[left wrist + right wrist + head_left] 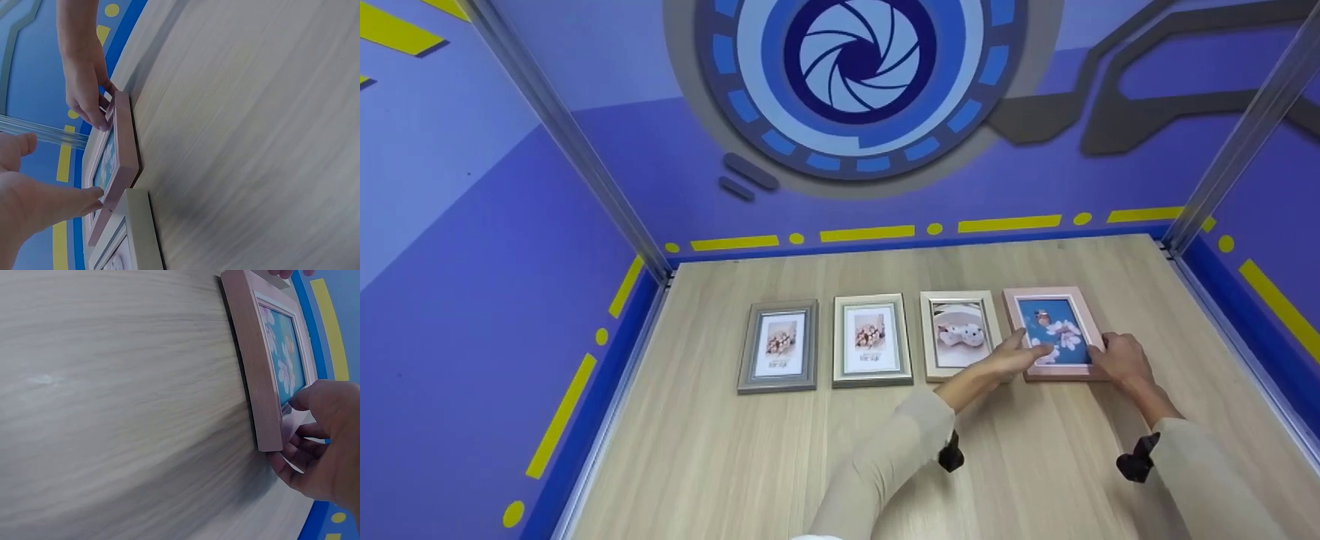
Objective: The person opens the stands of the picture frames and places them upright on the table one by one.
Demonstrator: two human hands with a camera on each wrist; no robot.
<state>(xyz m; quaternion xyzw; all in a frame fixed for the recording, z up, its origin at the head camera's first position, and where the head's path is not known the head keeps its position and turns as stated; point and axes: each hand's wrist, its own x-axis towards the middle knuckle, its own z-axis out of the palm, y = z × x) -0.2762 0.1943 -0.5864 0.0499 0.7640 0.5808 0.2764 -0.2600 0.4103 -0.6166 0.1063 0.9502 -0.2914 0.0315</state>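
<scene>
A pink picture frame (pixel 1054 334) with blossoms on a blue ground lies face up at the right end of a row. My right hand (pixel 1123 361) grips its right side, thumb on the front border and fingers curled round the edge, as the right wrist view shows. At the opposite side is my left hand (pixel 1014 357), its fingertips (pixel 93 198) right at the frame's left edge. Its fingers are fairly straight, and the thumb (pixel 23 144) stands apart, raised over the picture. A cream frame (pixel 924 330) lies just left of the pink one, partly behind my left hand.
Farther left lie a silver-edged frame (pixel 872 339) and a grey frame (pixel 778 346), both showing flower pictures. The wooden tabletop (pixel 720 465) meets a blue patterned back wall (pixel 622 150), with metal posts at the corners.
</scene>
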